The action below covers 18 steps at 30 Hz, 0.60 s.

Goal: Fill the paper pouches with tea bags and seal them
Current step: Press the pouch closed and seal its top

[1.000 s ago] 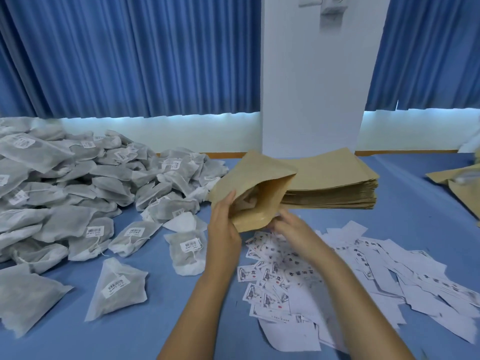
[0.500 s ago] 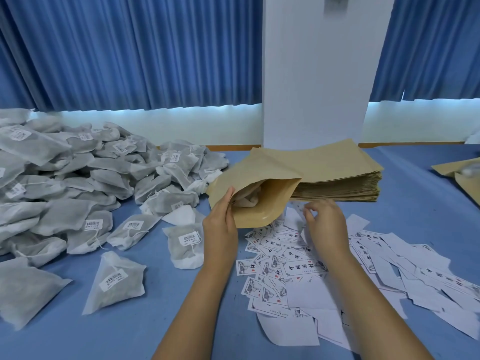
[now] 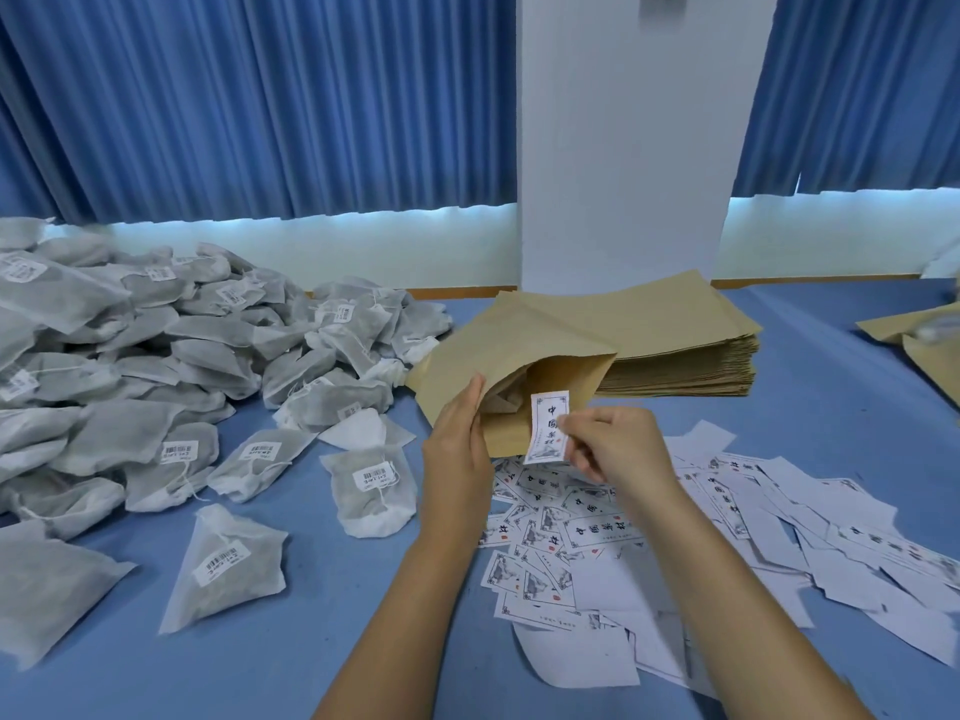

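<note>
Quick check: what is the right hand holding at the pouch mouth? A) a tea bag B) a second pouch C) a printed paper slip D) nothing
C: the right hand pinches a printed slip at the open pouch, which the left hand holds.

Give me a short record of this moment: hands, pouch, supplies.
left hand: holds the open paper pouch by its mouth edge
right hand: pinches a printed label at the pouch mouth
inside pouch: something pale, perhaps a tea bag
tea bags: heap on the left
spare pouches: flat stack behind the held pouch
loose labels: scattered below the right hand
</note>
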Each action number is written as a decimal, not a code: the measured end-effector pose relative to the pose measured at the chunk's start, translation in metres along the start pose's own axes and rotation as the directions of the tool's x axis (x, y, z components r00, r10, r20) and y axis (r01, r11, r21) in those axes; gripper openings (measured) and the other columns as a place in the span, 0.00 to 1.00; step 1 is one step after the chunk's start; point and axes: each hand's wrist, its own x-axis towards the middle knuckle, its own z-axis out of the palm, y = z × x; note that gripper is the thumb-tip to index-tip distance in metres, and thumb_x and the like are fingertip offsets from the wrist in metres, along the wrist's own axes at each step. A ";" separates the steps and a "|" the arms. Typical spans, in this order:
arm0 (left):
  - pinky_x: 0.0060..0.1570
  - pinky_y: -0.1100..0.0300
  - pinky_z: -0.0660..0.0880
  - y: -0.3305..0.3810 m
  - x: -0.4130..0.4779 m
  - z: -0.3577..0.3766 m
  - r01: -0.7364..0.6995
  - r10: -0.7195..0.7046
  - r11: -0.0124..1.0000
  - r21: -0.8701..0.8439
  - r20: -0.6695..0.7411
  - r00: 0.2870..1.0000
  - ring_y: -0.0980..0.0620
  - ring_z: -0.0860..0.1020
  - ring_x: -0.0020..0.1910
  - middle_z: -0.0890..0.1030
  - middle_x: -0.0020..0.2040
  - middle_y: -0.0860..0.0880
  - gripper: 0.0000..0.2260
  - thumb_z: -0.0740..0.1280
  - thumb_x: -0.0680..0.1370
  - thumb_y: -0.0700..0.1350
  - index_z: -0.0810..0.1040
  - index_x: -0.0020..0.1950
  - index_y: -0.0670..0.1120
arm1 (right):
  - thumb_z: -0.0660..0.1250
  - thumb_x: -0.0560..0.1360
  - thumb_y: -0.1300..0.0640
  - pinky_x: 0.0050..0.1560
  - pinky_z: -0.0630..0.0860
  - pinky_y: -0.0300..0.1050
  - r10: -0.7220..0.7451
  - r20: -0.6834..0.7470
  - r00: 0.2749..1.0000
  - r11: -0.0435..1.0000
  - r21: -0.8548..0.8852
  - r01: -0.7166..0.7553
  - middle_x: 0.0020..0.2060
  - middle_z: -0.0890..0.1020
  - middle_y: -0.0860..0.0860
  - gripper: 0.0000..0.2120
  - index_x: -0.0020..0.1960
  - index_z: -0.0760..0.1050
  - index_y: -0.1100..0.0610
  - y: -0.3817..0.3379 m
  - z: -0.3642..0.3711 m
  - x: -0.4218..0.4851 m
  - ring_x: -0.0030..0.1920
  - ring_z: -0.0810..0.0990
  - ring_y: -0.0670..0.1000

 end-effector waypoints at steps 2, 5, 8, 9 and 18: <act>0.59 0.73 0.67 0.002 -0.003 0.002 -0.021 0.021 1.000 -0.009 0.027 0.999 0.51 0.76 0.60 0.78 0.61 0.45 0.19 0.57 0.80 0.29 0.72 0.69 0.40 | 0.67 0.75 0.64 0.25 0.70 0.39 -0.012 -0.144 0.990 1.000 -0.012 0.011 0.25 0.79 0.60 0.13 0.32 0.79 0.61 0.007 0.010 0.002 0.19 0.68 0.47; 0.62 0.74 0.64 0.003 -0.005 0.005 -0.046 0.047 0.999 -0.008 0.063 0.997 0.52 0.74 0.62 0.77 0.62 0.44 0.21 0.57 0.78 0.27 0.72 0.69 0.39 | 0.67 0.76 0.61 0.26 0.75 0.42 -0.177 -0.302 0.936 0.973 -0.199 0.120 0.24 0.78 0.58 0.11 0.35 0.78 0.62 0.012 0.021 0.007 0.19 0.72 0.47; 0.64 0.73 0.63 0.006 -0.008 0.007 -0.083 0.083 0.997 0.003 0.078 0.994 0.52 0.74 0.63 0.76 0.63 0.43 0.22 0.57 0.77 0.26 0.72 0.69 0.38 | 0.67 0.76 0.59 0.25 0.76 0.42 -0.191 -0.173 0.966 0.967 -0.204 0.154 0.29 0.80 0.58 0.09 0.45 0.72 0.64 0.013 0.034 0.011 0.22 0.77 0.50; 0.64 0.73 0.64 0.006 -0.008 0.006 -0.088 0.087 0.996 0.003 0.075 0.993 0.52 0.74 0.63 0.76 0.63 0.43 0.22 0.57 0.77 0.26 0.72 0.69 0.38 | 0.68 0.76 0.59 0.31 0.80 0.47 -0.164 -0.108 0.980 0.967 -0.212 0.139 0.33 0.81 0.59 0.10 0.48 0.71 0.65 0.015 0.036 0.012 0.27 0.80 0.53; 0.58 0.71 0.68 0.009 -0.006 0.002 -0.030 0.030 1.000 0.001 -0.042 0.999 0.49 0.77 0.57 0.78 0.59 0.44 0.21 0.57 0.79 0.28 0.71 0.70 0.40 | 0.54 0.78 0.40 0.31 0.68 0.42 -0.364 -0.285 0.887 0.637 -0.771 0.013 0.26 0.77 0.50 0.28 0.30 0.76 0.58 0.020 0.002 0.004 0.32 0.77 0.54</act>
